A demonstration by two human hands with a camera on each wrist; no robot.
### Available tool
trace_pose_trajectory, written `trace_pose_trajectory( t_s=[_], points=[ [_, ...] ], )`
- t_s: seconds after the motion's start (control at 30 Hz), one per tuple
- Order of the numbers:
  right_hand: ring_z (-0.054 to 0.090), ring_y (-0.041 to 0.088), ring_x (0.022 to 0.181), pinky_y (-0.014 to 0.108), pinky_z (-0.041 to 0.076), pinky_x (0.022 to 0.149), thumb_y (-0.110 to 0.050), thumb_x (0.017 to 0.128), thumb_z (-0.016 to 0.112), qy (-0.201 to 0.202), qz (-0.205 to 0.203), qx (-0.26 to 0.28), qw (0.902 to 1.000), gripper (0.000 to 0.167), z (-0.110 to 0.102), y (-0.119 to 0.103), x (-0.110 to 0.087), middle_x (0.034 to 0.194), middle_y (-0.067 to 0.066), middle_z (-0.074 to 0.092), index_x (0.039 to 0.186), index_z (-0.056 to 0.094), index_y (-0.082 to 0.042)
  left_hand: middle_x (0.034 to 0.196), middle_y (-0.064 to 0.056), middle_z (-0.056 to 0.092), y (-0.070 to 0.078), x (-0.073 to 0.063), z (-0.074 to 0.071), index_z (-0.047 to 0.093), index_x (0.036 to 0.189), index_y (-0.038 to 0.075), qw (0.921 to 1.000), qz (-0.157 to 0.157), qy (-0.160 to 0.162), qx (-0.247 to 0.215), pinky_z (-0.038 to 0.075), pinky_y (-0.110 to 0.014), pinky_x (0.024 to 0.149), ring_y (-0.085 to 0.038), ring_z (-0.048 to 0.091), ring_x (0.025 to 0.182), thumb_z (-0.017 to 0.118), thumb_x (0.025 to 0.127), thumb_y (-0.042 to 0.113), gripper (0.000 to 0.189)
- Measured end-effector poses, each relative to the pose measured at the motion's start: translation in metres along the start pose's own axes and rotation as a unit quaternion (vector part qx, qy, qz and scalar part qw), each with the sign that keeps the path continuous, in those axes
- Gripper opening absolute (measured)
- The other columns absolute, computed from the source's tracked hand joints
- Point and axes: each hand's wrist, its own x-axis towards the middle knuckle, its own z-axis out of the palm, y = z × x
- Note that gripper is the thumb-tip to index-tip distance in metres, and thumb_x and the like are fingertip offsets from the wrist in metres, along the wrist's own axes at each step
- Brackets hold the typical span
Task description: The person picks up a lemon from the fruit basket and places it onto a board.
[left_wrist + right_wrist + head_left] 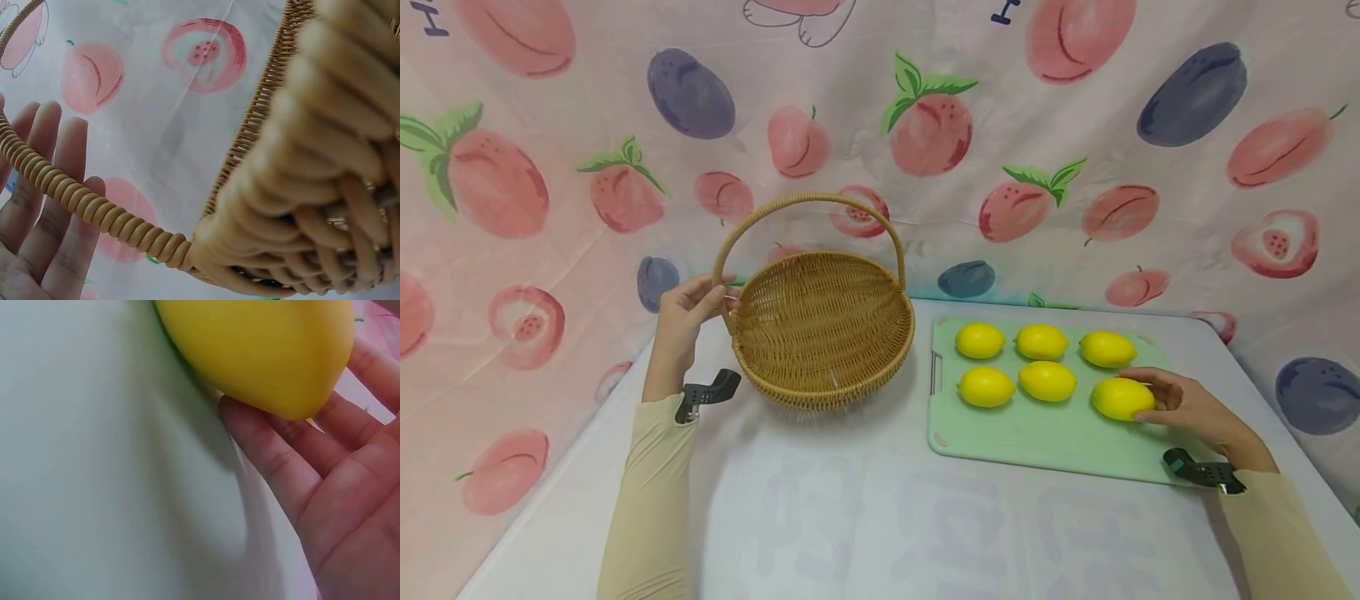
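A tan wicker basket (823, 325) stands at the left of the table, its opening tilted toward me and its arched handle raised. My left hand (688, 312) holds the handle's left end, thumb in front. In the left wrist view, fairly straight fingers of the left hand (50, 212) lie behind the coiled handle (94, 209). On the right, my right hand (1187, 408) grips the front right lemon (1120, 398) between thumb and fingers. The right wrist view shows this yellow lemon (269, 350) close against the board, with the right hand's (331, 462) fingertips at its end.
The lemon lies on a pale green cutting board (1037, 442) with several others in two rows, among them a back left lemon (980, 340) and a front left lemon (987, 387). A white cloth (850, 517) covers the table. Behind hangs a fruit-print curtain (850, 75).
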Motion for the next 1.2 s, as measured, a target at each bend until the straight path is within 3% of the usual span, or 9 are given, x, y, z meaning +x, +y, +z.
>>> trace_pose_trajectory(
  t_s=[0.17,0.37,0.63,0.9,1.03,1.2],
  points=[
    [0.049,-0.016,0.108,0.002,0.040,0.085,0.004,0.085,0.062,-0.005,-0.002,-0.012,0.9999,0.051,-0.005,-0.002,0.003,0.123,-0.027,0.051,0.132,0.042,0.007,0.082,0.006,0.072,0.000,0.003,-0.001,0.069,0.103,0.011,0.9999,0.008,-0.006,0.006,0.053,-0.018,0.077,-0.008,0.068,0.073,0.057,0.093,0.010,0.016],
    [0.054,-0.008,0.111,0.007,0.046,0.085,0.009,0.086,0.057,-0.012,-0.022,0.034,0.9991,0.048,-0.013,-0.014,0.010,0.125,-0.014,0.057,0.131,0.040,0.010,0.083,0.008,0.072,0.005,0.009,-0.001,0.066,0.109,0.003,0.9998,0.012,-0.002,0.017,0.053,-0.018,0.077,-0.007,0.068,0.074,0.057,0.094,0.011,0.020],
    [0.058,-0.005,0.108,0.010,0.050,0.082,0.015,0.085,0.055,0.022,-0.049,0.013,0.9985,0.048,-0.025,-0.036,0.028,0.122,-0.016,0.058,0.131,0.040,0.012,0.089,0.005,0.070,0.023,0.020,-0.003,0.068,0.106,0.013,0.9994,0.034,0.009,0.000,0.054,-0.018,0.075,-0.007,0.068,0.074,0.056,0.093,0.009,0.018],
    [0.056,-0.009,0.108,0.010,0.050,0.081,0.006,0.088,0.058,0.028,-0.057,-0.022,0.9977,0.047,-0.032,-0.065,0.047,0.122,-0.018,0.057,0.132,0.043,0.007,0.091,0.002,0.070,0.045,0.026,-0.003,0.066,0.109,0.002,0.9957,0.071,0.053,-0.027,0.055,-0.018,0.074,-0.008,0.068,0.076,0.056,0.091,0.005,0.021],
    [0.056,-0.008,0.109,0.008,0.048,0.083,0.009,0.087,0.057,0.030,-0.068,-0.022,0.9970,0.048,-0.030,-0.079,0.053,0.123,-0.018,0.056,0.132,0.041,0.007,0.091,-0.001,0.071,0.055,0.027,0.002,0.066,0.108,0.001,0.9929,0.088,0.069,-0.042,0.056,-0.020,0.075,-0.010,0.069,0.076,0.057,0.090,0.005,0.021],
    [0.055,-0.008,0.109,0.006,0.047,0.083,0.009,0.086,0.058,0.040,-0.067,-0.021,0.9967,0.050,-0.023,-0.097,0.059,0.125,-0.017,0.055,0.134,0.042,0.005,0.091,-0.002,0.071,0.068,0.026,0.019,0.068,0.105,0.002,0.9900,0.121,0.058,-0.045,0.055,-0.022,0.075,-0.012,0.069,0.075,0.057,0.089,-0.001,0.020]
  ],
)
